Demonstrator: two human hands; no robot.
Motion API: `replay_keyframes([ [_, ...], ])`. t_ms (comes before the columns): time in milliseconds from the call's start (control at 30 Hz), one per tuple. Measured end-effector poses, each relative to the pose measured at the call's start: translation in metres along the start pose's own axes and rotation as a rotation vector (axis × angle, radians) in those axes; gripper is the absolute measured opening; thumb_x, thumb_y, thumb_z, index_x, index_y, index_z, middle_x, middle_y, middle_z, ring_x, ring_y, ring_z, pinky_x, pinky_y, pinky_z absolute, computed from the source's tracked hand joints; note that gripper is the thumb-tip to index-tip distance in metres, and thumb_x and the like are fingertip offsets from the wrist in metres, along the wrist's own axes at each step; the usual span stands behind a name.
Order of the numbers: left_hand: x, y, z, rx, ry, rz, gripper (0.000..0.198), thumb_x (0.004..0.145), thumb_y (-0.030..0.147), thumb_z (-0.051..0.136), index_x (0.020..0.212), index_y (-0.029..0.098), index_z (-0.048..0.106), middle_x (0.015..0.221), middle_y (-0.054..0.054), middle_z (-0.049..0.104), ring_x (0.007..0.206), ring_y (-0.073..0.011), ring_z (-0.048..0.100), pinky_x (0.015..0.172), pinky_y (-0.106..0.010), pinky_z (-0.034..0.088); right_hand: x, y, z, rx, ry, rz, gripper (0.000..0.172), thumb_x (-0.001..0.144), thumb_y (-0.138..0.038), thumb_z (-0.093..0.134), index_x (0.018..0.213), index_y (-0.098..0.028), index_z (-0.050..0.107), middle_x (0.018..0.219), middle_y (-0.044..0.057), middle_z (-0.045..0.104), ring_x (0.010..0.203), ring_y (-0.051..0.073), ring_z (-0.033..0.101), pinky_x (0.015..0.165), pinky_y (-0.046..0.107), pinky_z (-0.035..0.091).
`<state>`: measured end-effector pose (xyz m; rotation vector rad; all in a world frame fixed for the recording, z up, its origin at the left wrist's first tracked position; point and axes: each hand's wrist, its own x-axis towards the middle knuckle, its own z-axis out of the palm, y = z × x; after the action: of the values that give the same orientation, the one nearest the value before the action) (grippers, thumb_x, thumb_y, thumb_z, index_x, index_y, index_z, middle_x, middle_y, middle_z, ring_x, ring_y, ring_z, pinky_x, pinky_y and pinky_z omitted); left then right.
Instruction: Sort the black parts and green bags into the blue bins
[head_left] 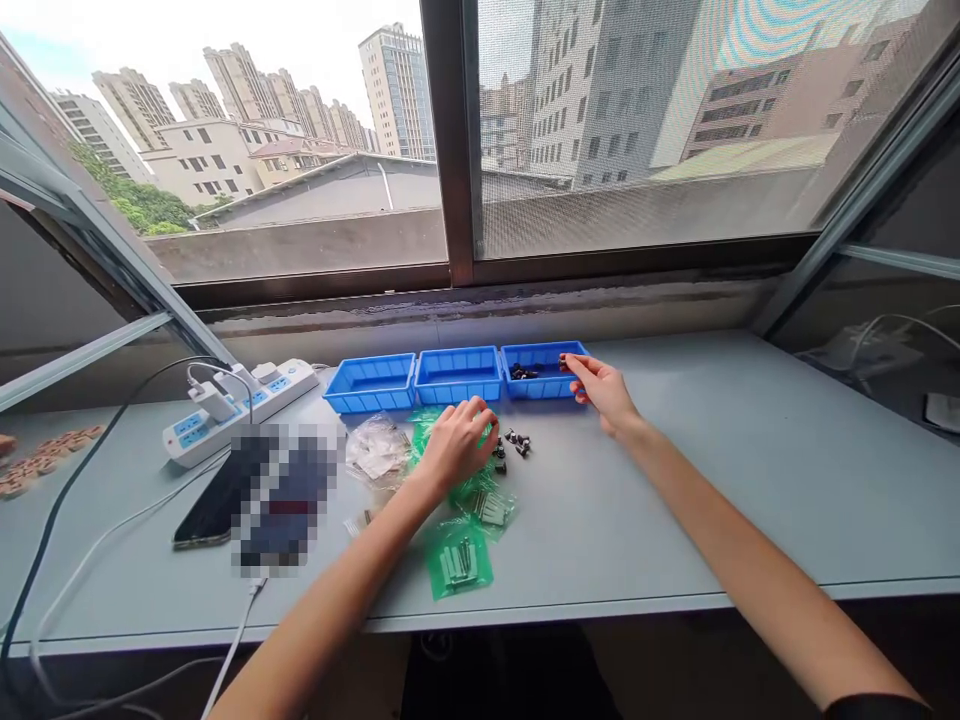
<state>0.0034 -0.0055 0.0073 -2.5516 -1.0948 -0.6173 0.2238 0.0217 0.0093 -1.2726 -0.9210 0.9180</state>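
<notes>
My right hand (606,392) is over the right end of the rightmost blue bin (544,386), thumb and finger pinching a small dark part (563,362). Similar dark pieces (523,371) lie inside that bin. My left hand (463,442) is closed with curled fingers above green plastic bags (426,428); what it may hold is hidden. Just right of its fingertips, several small black-and-silver parts (519,442) are scattered on the table. Nearer the front edge lies a green bag of pale and metal pin-like pieces (460,566), with another such bag (491,508) behind it.
Two more blue bins, a middle one (459,388) and a left one (370,398), continue the row below the window. A clear bag (377,447) lies left of the green ones. Further left are phones (217,495), cables and a white power strip (247,405) on the table (712,450).
</notes>
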Motion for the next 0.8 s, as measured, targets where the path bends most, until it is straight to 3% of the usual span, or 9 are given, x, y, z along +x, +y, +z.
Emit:
replay_keyframes([
  [100, 0.000, -0.002, -0.001, -0.004, 0.002, -0.011, 0.012, 0.089, 0.022, 0.043, 0.083, 0.019, 0.054, 0.089, -0.003, 0.058, 0.073, -0.0143, 0.055, 0.065, -0.028, 0.040, 0.000, 0.000, -0.002, -0.117, -0.014, -0.090, 0.053, 0.057, -0.062, 0.066, 0.085, -0.017, 0.067, 0.090, 0.007, 0.065, 0.045, 0.005, 0.046, 0.036, 0.019, 0.034],
  [200, 0.001, -0.004, -0.001, -0.019, 0.018, -0.022, 0.011, 0.088, 0.021, 0.043, 0.086, 0.019, 0.054, 0.090, -0.003, 0.059, 0.074, -0.0148, 0.055, 0.066, -0.028, 0.040, -0.002, -0.005, -0.003, -0.199, -0.140, -0.109, 0.050, 0.062, -0.060, 0.064, 0.089, -0.018, 0.069, 0.099, 0.008, 0.066, 0.047, 0.007, 0.051, 0.039, 0.021, 0.037],
  [367, 0.001, -0.007, 0.000, -0.024, 0.027, -0.039, 0.010, 0.088, 0.022, 0.044, 0.086, 0.020, 0.053, 0.088, -0.002, 0.059, 0.073, -0.0149, 0.055, 0.065, -0.028, 0.039, -0.014, -0.013, -0.003, -0.455, -0.552, -0.117, 0.039, 0.065, -0.052, 0.066, 0.082, -0.018, 0.071, 0.082, 0.006, 0.069, 0.054, 0.012, 0.055, 0.049, 0.025, 0.042],
  [433, 0.001, -0.008, 0.000, -0.027, 0.029, -0.039, 0.010, 0.089, 0.022, 0.044, 0.086, 0.020, 0.053, 0.088, -0.002, 0.059, 0.073, -0.0147, 0.055, 0.065, -0.028, 0.039, -0.022, -0.014, 0.000, -0.599, -0.725, -0.138, 0.039, 0.063, -0.047, 0.070, 0.090, -0.020, 0.071, 0.088, 0.005, 0.068, 0.058, 0.012, 0.056, 0.055, 0.026, 0.044],
  [500, 0.000, -0.008, -0.001, -0.032, 0.030, -0.033, 0.010, 0.089, 0.022, 0.044, 0.085, 0.020, 0.053, 0.087, -0.002, 0.059, 0.073, -0.0146, 0.055, 0.065, -0.027, 0.039, -0.030, -0.014, 0.003, -0.725, -0.843, -0.172, 0.049, 0.058, -0.042, 0.075, 0.102, -0.023, 0.067, 0.102, 0.004, 0.064, 0.063, 0.013, 0.057, 0.059, 0.026, 0.045],
  [600, -0.001, -0.008, 0.000, -0.032, 0.023, -0.024, 0.010, 0.089, 0.022, 0.045, 0.084, 0.020, 0.053, 0.085, -0.001, 0.058, 0.074, -0.0147, 0.055, 0.065, -0.027, 0.039, -0.040, -0.016, 0.009, -0.910, -0.856, -0.237, 0.057, 0.057, -0.038, 0.076, 0.110, -0.026, 0.062, 0.107, 0.004, 0.060, 0.070, 0.015, 0.059, 0.062, 0.026, 0.045],
  [800, -0.002, -0.009, 0.002, 0.022, -0.004, -0.002, 0.010, 0.086, 0.021, 0.049, 0.078, 0.019, 0.054, 0.080, 0.000, 0.059, 0.074, -0.0158, 0.054, 0.063, -0.029, 0.038, -0.047, -0.019, 0.016, -1.060, -0.766, -0.340, 0.024, 0.072, -0.029, 0.064, 0.095, -0.024, 0.065, 0.097, 0.002, 0.064, 0.079, 0.018, 0.059, 0.065, 0.027, 0.042],
])
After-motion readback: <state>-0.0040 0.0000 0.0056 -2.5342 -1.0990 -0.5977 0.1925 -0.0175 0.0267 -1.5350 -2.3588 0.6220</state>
